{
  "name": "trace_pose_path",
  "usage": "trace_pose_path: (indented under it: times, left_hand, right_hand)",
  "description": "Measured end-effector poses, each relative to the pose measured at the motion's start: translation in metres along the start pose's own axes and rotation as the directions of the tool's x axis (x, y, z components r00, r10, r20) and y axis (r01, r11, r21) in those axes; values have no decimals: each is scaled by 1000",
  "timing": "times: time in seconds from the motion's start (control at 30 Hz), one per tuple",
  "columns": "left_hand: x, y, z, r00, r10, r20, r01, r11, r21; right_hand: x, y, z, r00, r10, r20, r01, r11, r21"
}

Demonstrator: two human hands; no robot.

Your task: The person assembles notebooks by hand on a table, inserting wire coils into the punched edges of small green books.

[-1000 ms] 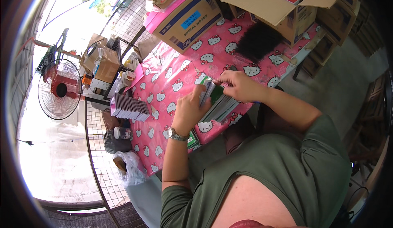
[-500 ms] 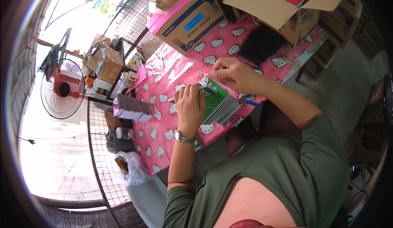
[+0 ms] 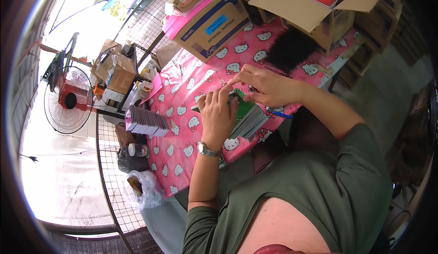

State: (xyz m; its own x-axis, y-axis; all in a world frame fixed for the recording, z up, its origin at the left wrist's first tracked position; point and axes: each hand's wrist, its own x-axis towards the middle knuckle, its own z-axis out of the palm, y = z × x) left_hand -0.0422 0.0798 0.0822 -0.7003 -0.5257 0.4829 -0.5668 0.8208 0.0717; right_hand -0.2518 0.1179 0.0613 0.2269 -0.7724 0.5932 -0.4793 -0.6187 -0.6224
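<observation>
Head view of spiral-wire binding at a desk point(image 3: 182, 112) under a pink cartoon-print cloth. The left hand point(image 3: 218, 117) lies flat, fingers spread, pressing on a green-covered notebook point(image 3: 248, 112) at the desk's near edge; the right hand point(image 3: 264, 86) is curled, fingertips pinched on a thin wire coil point(image 3: 247, 89) at the notebook's far edge. Judged from this, the coil is only partly worked into that edge, so this notebook is unfinished; how much of the coil is through cannot be told. It rests on a small pile whose number cannot be counted. Also visible: one fanned stack of booklets point(image 3: 146, 122) at the left edge, one blue pen point(image 3: 284, 114), one dark bristly bundle point(image 3: 289, 48), one standing fan point(image 3: 68, 101), one wristwatch point(image 3: 206, 150), and at least three cardboard boxes, among them an open one point(image 3: 319, 14).
</observation>
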Motion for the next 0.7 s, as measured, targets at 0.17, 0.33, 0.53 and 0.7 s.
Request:
trace_pose_path:
  times: [0.17,0.33,0.53,0.7]
  left_hand:
    - [-2,-7,-4,998,35,55,-35,999,-6]
    - [-18,-14,-13,1000,-4,18,5,996,-91]
    - [-6,-13,-1,995,-1,95,17,986,-169]
    - [-31,-24,-7,984,-169,-50,168,985,-26]
  right_hand:
    - [2,-24,1,995,51,81,-35,981,-191]
    - [30,35,26,836,442,326,-543,579,608]
    - [-71,213,156,738,672,-61,-541,536,-648]
    - [-7,176,93,712,675,193,-570,716,-402]
